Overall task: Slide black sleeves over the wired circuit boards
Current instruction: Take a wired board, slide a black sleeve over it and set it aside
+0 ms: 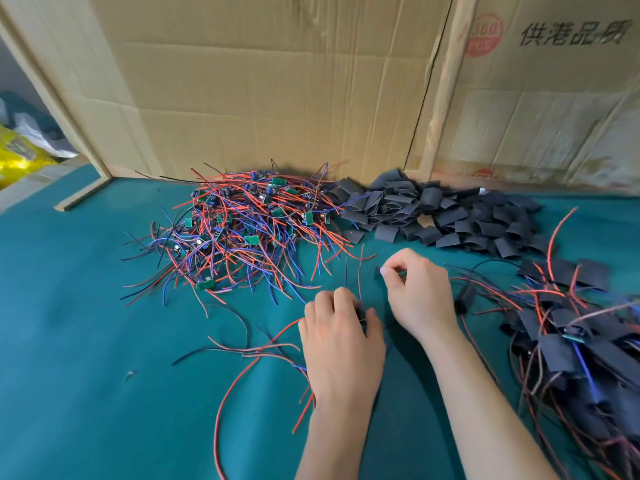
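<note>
A tangled pile of green circuit boards with red, blue and black wires (239, 230) lies at the back centre of the green table. Right of it sits a heap of loose black sleeves (433, 213). Sleeved boards (571, 341) are piled at the right edge. My left hand (341, 341) grips a small wired board (362, 313), mostly hidden under its fingers, with red and black wires trailing left and upward. My right hand (415, 292) pinches a black sleeve (377, 271) between thumb and forefinger, just above the left hand.
Cardboard sheets (277, 81) stand as a wall behind the piles, with a wooden post (440, 98) between them. A wooden strip (83, 195) lies at the back left. The green cloth (86, 341) covers the table. A yellow bag (17, 157) sits beyond the left edge.
</note>
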Available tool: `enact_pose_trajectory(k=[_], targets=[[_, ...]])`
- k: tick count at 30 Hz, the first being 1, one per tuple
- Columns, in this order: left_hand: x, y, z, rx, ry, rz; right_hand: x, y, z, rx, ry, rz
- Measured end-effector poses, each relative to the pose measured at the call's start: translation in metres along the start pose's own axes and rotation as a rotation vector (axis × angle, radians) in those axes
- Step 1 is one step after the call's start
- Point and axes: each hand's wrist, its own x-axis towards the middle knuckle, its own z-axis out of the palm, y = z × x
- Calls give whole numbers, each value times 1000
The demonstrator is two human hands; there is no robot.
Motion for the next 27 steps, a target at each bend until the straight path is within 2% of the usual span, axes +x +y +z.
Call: enact_pose_trajectory(k=[4, 8, 11, 16, 20, 23, 25, 27], targets=[[2, -3, 2, 31, -77, -19, 3, 4, -3, 107, -8, 72], [4, -4, 2, -51, -101, -33, 6, 5, -6, 203, -39, 90], [6, -5, 3, -163, -12, -25, 7, 5, -8, 273, -85, 113], [8, -7, 4, -280, 123, -31, 3, -1, -12, 588, -131, 203], [8, -6, 4, -360, 124, -97, 0, -9, -14, 840, -271, 286], [8, -8, 3, -385, 123, -100, -1, -14, -15, 994, -468, 294], [10, -9, 1, -395, 124, -97, -3, -17, -14, 1007, -557, 247], [12, -9, -2, -397, 108, -95, -4, -18, -13, 973, -569, 194]])
